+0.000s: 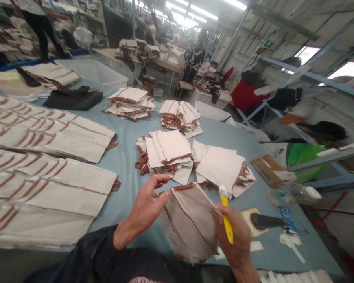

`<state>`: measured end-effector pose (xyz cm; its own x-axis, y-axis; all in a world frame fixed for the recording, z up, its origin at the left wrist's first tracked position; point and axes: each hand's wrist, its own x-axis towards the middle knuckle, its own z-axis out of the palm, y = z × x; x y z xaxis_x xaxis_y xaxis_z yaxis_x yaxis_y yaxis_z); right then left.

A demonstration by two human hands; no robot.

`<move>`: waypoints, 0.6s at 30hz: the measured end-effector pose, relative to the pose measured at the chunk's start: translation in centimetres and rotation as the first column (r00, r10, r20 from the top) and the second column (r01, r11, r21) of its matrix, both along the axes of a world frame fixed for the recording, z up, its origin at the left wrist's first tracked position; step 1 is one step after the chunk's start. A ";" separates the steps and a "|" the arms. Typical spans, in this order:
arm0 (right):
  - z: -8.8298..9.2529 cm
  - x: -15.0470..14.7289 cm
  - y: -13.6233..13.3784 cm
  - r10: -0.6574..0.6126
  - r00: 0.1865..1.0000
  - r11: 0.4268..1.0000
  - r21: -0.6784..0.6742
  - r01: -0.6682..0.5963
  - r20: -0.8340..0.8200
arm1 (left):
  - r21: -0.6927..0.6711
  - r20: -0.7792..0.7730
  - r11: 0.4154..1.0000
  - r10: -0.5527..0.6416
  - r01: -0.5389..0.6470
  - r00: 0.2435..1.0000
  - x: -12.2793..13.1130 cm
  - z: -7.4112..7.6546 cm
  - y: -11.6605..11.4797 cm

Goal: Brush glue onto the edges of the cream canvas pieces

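Observation:
My right hand (234, 232) is closed round a yellow-handled brush (228, 226), its bristles pointing up and coated white. The same hand grips the right edge of a pale fabric piece (191, 224) with brown piping and a brown strip along its top. At the upper left corner of that piece is my left hand (144, 206), thumb and forefinger apart; the thumb tip meets the corner, and its other fingers are partly hidden. Just beyond lie stacks of similar cream pieces, one stack (171, 147) at centre and another (220, 167) to the right.
Rows of overlapping cream panels (47, 184) cover the left of the blue-green table (126, 145). Two more stacks (128, 100) (179, 112) stand farther back. At right are a dark-handled tool (267, 221), a clear jar (301, 193) and a cardboard box (267, 173). People work behind.

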<state>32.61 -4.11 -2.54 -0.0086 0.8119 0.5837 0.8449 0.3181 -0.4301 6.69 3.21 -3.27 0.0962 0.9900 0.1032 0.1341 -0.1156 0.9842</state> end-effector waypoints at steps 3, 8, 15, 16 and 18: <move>1.4 -0.8 -0.3 0.058 0.997 0.998 -0.015 -0.058 -0.042 | 0.061 -0.029 0.989 -0.134 0.135 0.991 -0.6 0.4 -0.1; 1.8 -2.1 -1.0 0.016 0.996 1.000 0.002 -0.016 -0.092 | 0.106 0.013 0.981 -0.168 0.165 0.986 -0.9 -0.1 -1.3; 1.7 -3.0 -1.6 -0.037 0.999 0.994 0.107 0.035 0.017 | 0.209 -0.066 0.968 -0.130 0.142 0.989 -1.4 -0.4 -1.4; 1.6 -3.1 -1.7 -0.038 0.999 0.992 0.121 0.034 0.031 | 0.282 -0.095 0.951 -0.107 0.130 0.990 -1.4 -0.2 -1.5; 1.3 -3.2 -1.6 -0.023 0.999 0.991 0.134 0.016 0.047 | 0.433 -0.171 0.894 -0.049 0.120 0.984 -1.5 0.2 -1.7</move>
<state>29.43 -5.73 -1.27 -0.0243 0.7271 0.6861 0.8701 0.3533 -0.3436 5.18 1.50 -3.08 0.2267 0.8338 0.5034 0.2472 -0.5492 0.7983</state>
